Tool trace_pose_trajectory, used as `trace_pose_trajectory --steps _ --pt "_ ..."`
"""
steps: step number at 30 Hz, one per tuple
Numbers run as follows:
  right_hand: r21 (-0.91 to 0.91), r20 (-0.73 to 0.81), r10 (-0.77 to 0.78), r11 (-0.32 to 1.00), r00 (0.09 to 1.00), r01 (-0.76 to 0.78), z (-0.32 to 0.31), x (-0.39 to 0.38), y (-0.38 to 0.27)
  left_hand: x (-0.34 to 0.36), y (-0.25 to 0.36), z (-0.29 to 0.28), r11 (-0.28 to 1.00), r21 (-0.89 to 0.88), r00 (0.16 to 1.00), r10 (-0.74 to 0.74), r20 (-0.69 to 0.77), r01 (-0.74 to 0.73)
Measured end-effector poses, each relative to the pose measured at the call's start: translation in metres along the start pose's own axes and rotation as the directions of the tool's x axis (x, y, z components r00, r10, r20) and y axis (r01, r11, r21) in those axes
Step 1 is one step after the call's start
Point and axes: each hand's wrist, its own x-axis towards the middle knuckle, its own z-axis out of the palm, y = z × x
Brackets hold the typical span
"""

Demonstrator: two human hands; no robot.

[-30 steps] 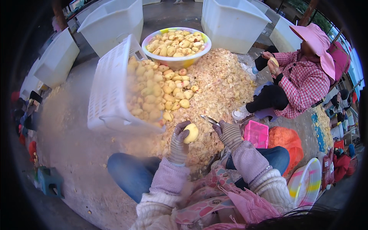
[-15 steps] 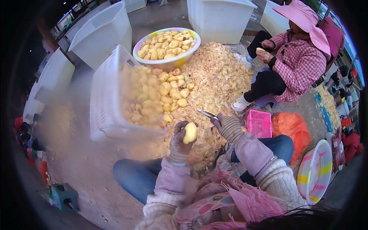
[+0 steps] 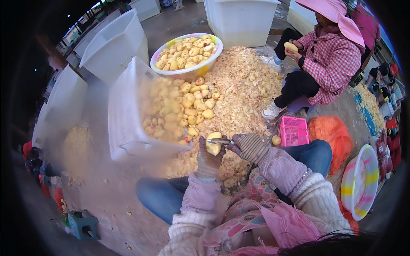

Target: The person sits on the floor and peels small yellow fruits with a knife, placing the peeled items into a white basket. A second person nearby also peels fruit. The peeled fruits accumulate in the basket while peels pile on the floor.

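In my left hand (image 3: 208,164), gloved and closed, sits a pale yellow peeled potato (image 3: 212,147), held upright in front of me. My right hand (image 3: 251,148), in a striped glove, is wrapped round the handle of a metal peeler (image 3: 221,141). The peeler's blade lies across the upper part of the potato. Under both hands spreads a heap of peelings (image 3: 243,81). Just beyond my left hand, pale potatoes (image 3: 194,104) spill from a white crate (image 3: 121,115) tipped on its side. Part of the crate is blurred by a smear.
A basin (image 3: 218,51) full of potatoes stands behind the crate, before large white tubs (image 3: 241,23). At right a co-worker (image 3: 331,59) in a checked shirt holds a potato. Nearby are a pink basket (image 3: 294,131), an orange net bag (image 3: 331,136) and a coloured basin (image 3: 361,181).
My right hand has brought the peeler left onto the potato; before, it was held apart. The view has shifted slightly. The co-worker's hands have moved on their potato.
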Motion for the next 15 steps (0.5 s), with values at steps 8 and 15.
trace_pose_trajectory --steps 8,15 --pt "-0.061 0.088 -0.008 0.998 0.996 0.013 -0.008 0.004 -0.01 0.002 0.004 -0.002 0.994 -0.1 0.977 -0.052 -0.205 0.032" --pt "-0.05 0.032 0.171 0.984 0.985 -0.169 0.006 0.002 -0.015 0.0 0.008 -0.009 0.997 0.03 0.987 -0.064 -0.145 0.069"
